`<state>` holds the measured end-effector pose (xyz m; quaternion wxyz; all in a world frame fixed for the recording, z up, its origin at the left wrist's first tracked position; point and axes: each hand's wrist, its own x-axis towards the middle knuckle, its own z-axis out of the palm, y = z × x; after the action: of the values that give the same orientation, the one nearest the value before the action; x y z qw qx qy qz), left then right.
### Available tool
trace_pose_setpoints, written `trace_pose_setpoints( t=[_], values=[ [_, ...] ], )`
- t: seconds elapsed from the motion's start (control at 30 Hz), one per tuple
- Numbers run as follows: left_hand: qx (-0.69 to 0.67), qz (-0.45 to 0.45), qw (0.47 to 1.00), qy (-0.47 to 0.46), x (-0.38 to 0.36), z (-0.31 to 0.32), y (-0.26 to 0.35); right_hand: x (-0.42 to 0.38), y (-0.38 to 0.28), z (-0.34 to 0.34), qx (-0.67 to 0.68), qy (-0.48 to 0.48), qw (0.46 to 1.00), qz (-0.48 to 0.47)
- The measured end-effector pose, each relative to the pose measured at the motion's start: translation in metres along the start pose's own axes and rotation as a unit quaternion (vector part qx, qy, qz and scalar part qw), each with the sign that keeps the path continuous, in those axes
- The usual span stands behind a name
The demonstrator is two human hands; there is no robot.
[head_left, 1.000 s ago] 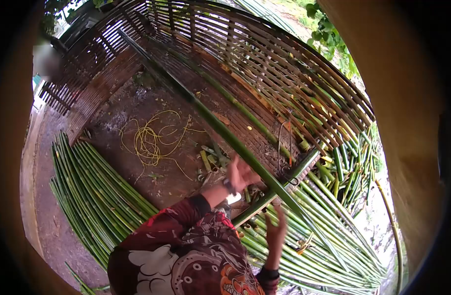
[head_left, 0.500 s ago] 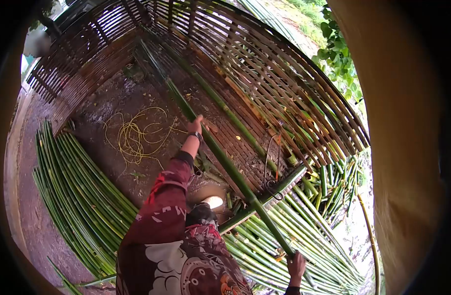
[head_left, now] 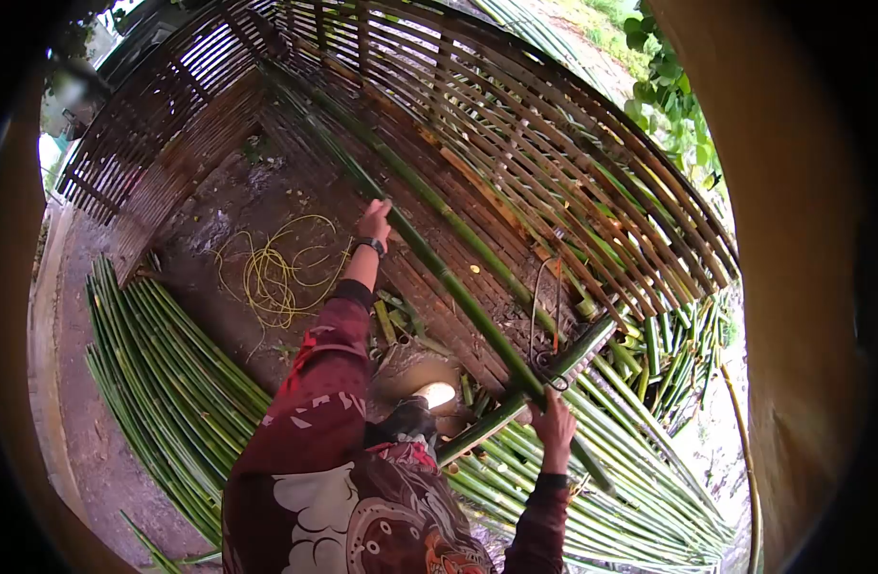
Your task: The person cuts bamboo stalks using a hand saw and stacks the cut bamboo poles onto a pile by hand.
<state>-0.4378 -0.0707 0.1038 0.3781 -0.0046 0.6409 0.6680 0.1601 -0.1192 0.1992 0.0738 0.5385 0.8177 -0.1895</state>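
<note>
A long green bamboo pole (head_left: 450, 285) runs diagonally from the back corner of the slatted fence toward the lower right. My left hand (head_left: 375, 222), with a dark watch at its wrist, grips the pole around its middle. Nearer its lower end my right hand (head_left: 554, 426) is wrapped round the pole, just past a bamboo crosspiece (head_left: 487, 432). The pole passes over this crosspiece. A second green pole (head_left: 429, 198) lies to the right, roughly alongside, on the brown slats.
Green bamboo strips (head_left: 162, 383) lie in a bundle at left, and more strips (head_left: 630, 478) spread at lower right. Yellow cord (head_left: 270, 273) is coiled on the ground. A slatted bamboo fence (head_left: 554, 143) curves behind. Cut bamboo pieces (head_left: 391, 320) lie near my foot.
My right hand has moved up and inward along the pole, to near the crosspiece. My left hand stays on the pole, slightly higher in view. The camera view has shifted a little.
</note>
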Motion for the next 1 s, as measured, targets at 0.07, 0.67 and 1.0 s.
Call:
trace_pose_setpoints(
  t=[0.07, 0.67, 1.0],
  values=[
    [0.341, 0.199, 0.915, -0.078, -0.002, 0.014, -0.046, 0.015, 0.017, 0.016, 0.022, 0.011, 1.0, -0.003],
    [0.559, 0.474, 0.504, -0.457, -0.218, 0.106, -0.222, 0.108, 0.097, 0.148, -0.102, 0.124, 0.985, -0.066],
    [0.607, 0.485, 0.461, -0.428, -0.172, 0.156, -0.259, 0.134, 0.083, 0.058, -0.054, 0.158, 0.976, -0.139]
  ],
)
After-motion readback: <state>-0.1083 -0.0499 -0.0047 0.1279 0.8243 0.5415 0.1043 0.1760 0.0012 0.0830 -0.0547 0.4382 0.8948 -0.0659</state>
